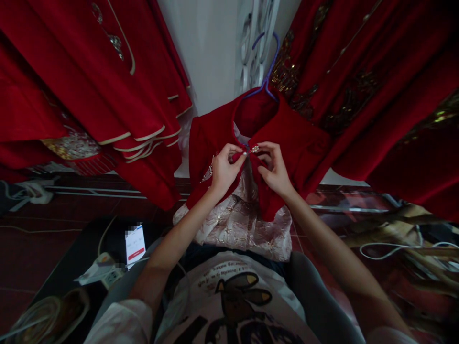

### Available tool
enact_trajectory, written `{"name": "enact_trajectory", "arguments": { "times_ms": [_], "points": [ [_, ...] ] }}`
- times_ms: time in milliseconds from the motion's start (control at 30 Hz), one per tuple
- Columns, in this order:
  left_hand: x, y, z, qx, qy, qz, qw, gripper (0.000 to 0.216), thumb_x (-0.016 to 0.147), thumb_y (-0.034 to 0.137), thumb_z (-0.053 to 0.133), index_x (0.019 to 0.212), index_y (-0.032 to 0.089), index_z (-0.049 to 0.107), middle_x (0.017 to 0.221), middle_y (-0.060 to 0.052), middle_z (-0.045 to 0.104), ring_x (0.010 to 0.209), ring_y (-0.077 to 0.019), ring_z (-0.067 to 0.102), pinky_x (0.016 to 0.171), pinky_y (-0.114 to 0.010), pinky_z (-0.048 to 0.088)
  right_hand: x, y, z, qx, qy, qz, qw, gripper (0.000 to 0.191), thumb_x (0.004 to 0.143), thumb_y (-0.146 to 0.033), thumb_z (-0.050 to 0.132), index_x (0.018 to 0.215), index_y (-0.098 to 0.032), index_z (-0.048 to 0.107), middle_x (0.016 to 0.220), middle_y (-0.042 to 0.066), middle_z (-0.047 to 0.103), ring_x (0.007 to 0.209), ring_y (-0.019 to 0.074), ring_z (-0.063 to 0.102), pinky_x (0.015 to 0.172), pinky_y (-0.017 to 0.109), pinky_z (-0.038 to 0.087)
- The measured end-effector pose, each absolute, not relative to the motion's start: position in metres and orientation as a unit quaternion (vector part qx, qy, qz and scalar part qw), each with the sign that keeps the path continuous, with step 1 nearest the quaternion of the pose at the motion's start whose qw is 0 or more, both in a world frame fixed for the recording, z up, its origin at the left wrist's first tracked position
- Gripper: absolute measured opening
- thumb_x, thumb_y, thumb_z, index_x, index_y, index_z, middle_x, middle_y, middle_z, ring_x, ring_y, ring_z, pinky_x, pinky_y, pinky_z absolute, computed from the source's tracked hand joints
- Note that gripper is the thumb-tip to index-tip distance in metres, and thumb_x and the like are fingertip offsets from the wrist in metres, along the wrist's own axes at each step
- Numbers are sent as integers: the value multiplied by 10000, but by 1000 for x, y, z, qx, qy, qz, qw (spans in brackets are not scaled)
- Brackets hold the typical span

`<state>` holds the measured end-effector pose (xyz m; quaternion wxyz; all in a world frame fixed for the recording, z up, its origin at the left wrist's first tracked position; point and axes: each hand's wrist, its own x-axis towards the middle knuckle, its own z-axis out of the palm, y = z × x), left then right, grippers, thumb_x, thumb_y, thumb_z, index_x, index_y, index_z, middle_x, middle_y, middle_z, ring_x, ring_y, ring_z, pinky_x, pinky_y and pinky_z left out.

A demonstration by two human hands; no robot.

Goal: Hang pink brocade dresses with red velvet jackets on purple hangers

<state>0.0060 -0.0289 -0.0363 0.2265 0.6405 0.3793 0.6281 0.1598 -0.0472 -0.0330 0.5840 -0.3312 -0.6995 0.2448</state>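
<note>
A red velvet jacket hangs on a purple hanger straight ahead, over a pale brocade lining or skirt. My left hand pinches the jacket's left front edge just below the collar. My right hand pinches the right front edge at the same height. Both sets of fingers are curled tight and meet at a small shiny fastener between the two edges. The fastener is too small to make out in detail.
More red garments with cream trim hang at the left, and red ones with gold embroidery at the right. A phone with a lit screen and a power strip lie on the dark floor at lower left. Cables run at the right.
</note>
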Motion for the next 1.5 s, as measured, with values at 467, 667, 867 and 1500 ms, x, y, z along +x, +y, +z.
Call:
{"name": "enact_trajectory", "arguments": {
  "times_ms": [467, 667, 867, 1500],
  "points": [
    [-5, -29, -20, 757, 334, 535, 171, 155, 827, 97, 581, 944, 192, 616, 924, -11, 699, 812, -102, 669, 756, -223, 544, 160, -57, -33, -385, -694, 239, 560, 432, 853, -315, 613, 1261, -260, 480, 1223, 78, 588, 977, 186, 635, 665, 267, 556],
    [-5, -27, -9, 792, 312, 503, 151, 67, 814, 183, 600, 872, 170, 571, 792, 0, 638, 676, -89, 609, 655, -211, 518, 155, -46, -31, -370, -657, 222, 618, 271, 887, -408, 622, 1092, -234, 597, 1071, 47, 667, 913, 157, 679, 790, 278, 575],
    [-5, -21, -6, 805, 309, 487, 141, 50, 818, 201, 591, 812, 166, 555, 755, 4, 615, 629, -80, 568, 607, -205, 479, 156, -38, -29, -383, -642, 239, 620, 350, 799, -458, 709, 1047, -218, 645, 1028, 46, 698, 876, 168, 696, 769, 289, 602],
    [-8, -20, -6, 839, 295, 447, 99, 59, 835, 158, 566, 871, 185, 605, 839, -7, 612, 754, -115, 593, 710, -233, 475, 164, -35, -21, -380, -658, 260, 596, 358, 763, -396, 731, 1040, -181, 655, 988, 57, 713, 847, 170, 704, 655, 263, 599]
  ]
}}
